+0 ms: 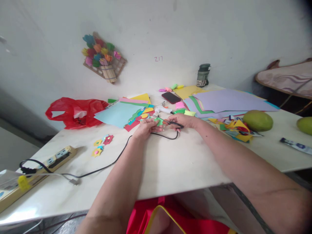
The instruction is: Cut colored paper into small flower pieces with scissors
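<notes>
Over the middle of the table, my left hand [145, 127] is closed on a small green paper piece [159, 122]. My right hand [182, 121] grips a pair of scissors [175, 123] by the dark handles, its blades pointing left beside the green paper. Whether the blades touch the paper I cannot tell. Just behind the hands lie a white glue gun [163, 110] and a stack of cut coloured paper [136, 117]. Several finished paper flowers [108, 139] in red and yellow lie to the left of my left hand.
A black cord [107, 166] runs from the power strip [60, 156] under my hands. At the left is a red plastic bag [78, 110]. Large paper sheets [224, 102], paper scraps [236, 128] and a green mango [258, 121] lie right. Behind are a phone [171, 97] and a bottle [203, 75].
</notes>
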`<action>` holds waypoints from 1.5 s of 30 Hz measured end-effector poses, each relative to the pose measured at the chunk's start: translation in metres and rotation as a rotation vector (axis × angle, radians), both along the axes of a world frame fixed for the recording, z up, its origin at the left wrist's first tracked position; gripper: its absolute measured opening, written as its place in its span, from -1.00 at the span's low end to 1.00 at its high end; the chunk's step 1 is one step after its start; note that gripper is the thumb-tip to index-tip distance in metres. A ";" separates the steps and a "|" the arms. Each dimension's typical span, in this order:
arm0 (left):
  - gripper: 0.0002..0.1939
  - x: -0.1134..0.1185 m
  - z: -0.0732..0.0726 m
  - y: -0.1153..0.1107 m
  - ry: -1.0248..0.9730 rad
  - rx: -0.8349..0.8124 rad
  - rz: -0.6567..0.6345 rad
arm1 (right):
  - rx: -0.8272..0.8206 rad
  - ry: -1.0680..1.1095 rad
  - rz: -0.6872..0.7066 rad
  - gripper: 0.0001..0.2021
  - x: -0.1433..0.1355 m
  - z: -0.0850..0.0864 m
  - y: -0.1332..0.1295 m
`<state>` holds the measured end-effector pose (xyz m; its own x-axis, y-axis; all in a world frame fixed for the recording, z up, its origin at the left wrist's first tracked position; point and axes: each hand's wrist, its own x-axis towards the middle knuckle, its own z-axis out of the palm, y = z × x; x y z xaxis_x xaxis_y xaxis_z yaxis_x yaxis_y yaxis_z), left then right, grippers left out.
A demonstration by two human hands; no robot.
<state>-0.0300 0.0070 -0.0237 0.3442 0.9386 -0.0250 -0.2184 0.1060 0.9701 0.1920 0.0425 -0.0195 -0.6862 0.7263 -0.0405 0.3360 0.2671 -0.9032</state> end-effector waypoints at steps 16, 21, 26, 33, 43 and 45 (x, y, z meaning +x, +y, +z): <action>-0.74 0.001 -0.002 0.001 0.002 0.005 -0.036 | 0.047 -0.011 -0.036 -0.68 -0.002 0.003 -0.002; -0.72 0.001 -0.001 0.001 0.006 0.013 0.007 | 0.076 -0.033 -0.105 -0.78 -0.005 0.016 -0.014; -0.71 0.001 -0.002 0.002 0.007 0.034 0.042 | 0.042 -0.042 -0.108 -0.80 -0.004 0.020 -0.018; -0.67 0.002 0.001 0.001 0.016 0.043 0.043 | 0.008 -0.031 -0.095 -0.80 -0.001 0.021 -0.017; -0.67 -0.001 -0.003 0.003 0.043 0.106 0.085 | 0.003 -0.043 -0.108 -0.78 0.000 0.018 -0.014; -0.67 0.000 -0.001 0.002 0.055 0.098 0.098 | 0.008 -0.040 -0.111 -0.77 0.001 0.017 -0.014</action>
<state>-0.0302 0.0094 -0.0250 0.2510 0.9666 0.0519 -0.1693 -0.0089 0.9855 0.1926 0.0289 -0.0022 -0.5999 0.7978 -0.0601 0.3996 0.2337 -0.8864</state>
